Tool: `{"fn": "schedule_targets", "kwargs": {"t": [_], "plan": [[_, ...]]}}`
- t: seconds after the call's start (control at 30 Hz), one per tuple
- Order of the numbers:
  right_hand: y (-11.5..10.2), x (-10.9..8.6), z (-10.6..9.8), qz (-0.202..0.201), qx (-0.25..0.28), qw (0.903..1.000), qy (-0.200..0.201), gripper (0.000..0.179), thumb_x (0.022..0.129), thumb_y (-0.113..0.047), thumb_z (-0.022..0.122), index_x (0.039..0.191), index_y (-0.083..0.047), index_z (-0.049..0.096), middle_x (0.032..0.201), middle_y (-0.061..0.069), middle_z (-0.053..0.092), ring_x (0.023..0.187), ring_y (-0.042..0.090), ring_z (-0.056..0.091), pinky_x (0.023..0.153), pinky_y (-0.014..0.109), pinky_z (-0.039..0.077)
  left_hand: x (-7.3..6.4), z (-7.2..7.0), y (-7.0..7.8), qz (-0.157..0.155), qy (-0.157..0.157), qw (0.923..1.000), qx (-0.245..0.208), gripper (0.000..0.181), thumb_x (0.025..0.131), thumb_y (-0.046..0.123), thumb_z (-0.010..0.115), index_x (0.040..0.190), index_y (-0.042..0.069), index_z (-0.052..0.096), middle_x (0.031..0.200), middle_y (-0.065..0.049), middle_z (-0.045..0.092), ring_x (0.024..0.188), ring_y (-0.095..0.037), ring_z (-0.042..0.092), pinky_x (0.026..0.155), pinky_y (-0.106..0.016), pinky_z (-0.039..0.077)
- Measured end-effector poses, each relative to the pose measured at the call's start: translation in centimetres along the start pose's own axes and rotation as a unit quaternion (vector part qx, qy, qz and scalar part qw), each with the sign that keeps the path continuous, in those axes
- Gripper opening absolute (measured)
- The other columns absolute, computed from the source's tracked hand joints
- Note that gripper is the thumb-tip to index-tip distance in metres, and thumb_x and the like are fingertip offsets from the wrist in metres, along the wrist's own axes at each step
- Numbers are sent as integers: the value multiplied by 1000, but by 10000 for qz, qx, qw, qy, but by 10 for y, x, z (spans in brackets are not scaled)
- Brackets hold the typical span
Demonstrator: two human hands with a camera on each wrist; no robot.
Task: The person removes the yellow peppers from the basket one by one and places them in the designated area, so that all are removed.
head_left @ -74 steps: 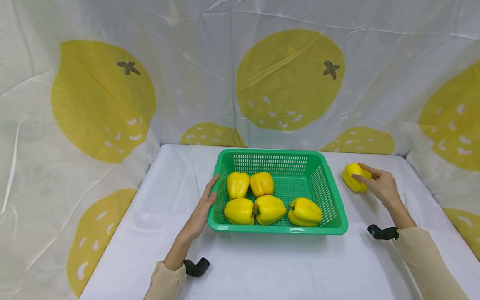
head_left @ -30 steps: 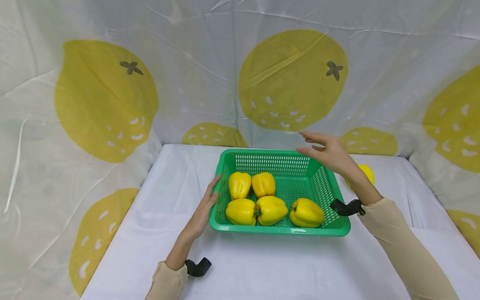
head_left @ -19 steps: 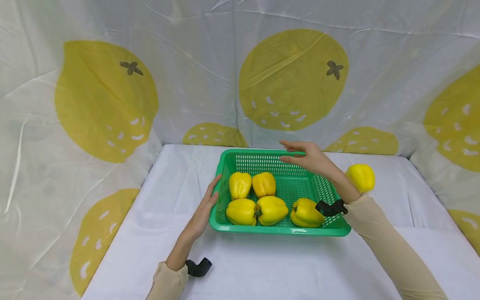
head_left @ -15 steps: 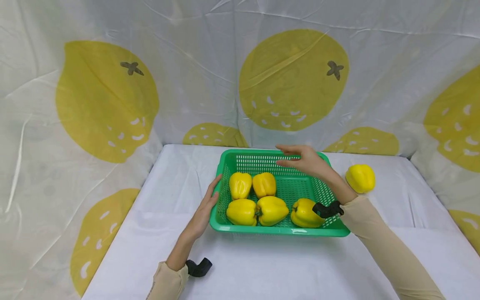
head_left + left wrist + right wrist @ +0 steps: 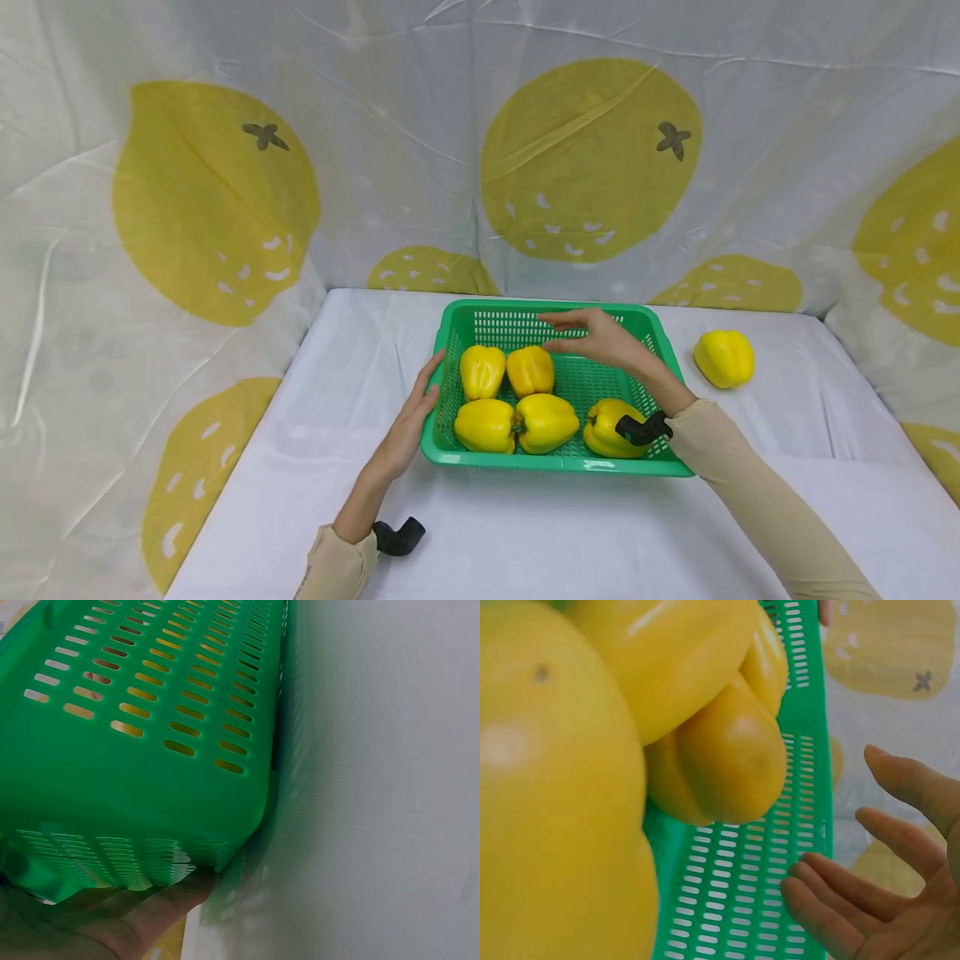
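Observation:
A green plastic basket (image 5: pixel 558 464) with slotted walls stands on the white-covered table. Several yellow bell peppers lie in it: two front left, two behind them, one at the front right. My left hand (image 5: pixel 402 427) rests along the basket's left side; in the left wrist view its fingers (image 5: pixel 161 913) lie extended against the green wall. My right hand (image 5: pixel 603 340) hovers over the back of the basket, fingers spread and nothing between them. Its fingertips are close to the back yellow bell pepper (image 5: pixel 530 372), also seen in the right wrist view as a rounded pepper (image 5: pixel 731 754).
One more yellow bell pepper (image 5: pixel 723 358) lies on the table, right of the basket. A white curtain (image 5: pixel 397 150) printed with big lemons hangs behind and at both sides. The right forearm crosses over the basket's right wall, with the black wrist camera (image 5: pixel 643 429) over the front-right pepper.
My right hand has let go of the pepper on the right of the table and moved left over the basket, then lower toward the back peppers. My left hand stays at the basket.

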State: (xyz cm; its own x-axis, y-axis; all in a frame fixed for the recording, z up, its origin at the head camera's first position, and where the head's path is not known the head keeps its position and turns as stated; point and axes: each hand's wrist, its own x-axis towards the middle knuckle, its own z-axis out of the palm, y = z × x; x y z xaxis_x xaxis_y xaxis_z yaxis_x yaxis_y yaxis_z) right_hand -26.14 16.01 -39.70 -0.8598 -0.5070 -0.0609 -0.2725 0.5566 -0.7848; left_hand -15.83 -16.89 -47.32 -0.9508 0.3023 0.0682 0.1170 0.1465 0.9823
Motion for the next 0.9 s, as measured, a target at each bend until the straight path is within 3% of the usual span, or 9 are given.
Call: {"fn": "schedule_targets", "kwargs": {"t": [0.23,0.43,0.9], "plan": [[1,0,3,122,53,9999,-80,56,97,-29,75,147,-11,59,151,14,58,138,37,55,111,59,46,0,0,0,11,-39,10000,-35,53,115,36,22,167,33,11,176,-2,5,162,-31,3,126,-68,2],[4,3,7,79,209,9989,-423,52,97,-27,74,144,-9,61,144,15,64,140,36,54,112,57,47,0,0,0,-26,-8,10000,2,53,115,36,22,166,35,11,176,-1,4,162,-31,3,126,-68,2],[11,6,15,-241,64,9970,-736,42,95,-21,76,135,-10,69,138,15,68,130,37,62,103,48,56,0,-1,0,-13,-25,10000,8,53,115,36,21,167,34,10,176,-1,4,162,-31,3,126,-69,2]]}}
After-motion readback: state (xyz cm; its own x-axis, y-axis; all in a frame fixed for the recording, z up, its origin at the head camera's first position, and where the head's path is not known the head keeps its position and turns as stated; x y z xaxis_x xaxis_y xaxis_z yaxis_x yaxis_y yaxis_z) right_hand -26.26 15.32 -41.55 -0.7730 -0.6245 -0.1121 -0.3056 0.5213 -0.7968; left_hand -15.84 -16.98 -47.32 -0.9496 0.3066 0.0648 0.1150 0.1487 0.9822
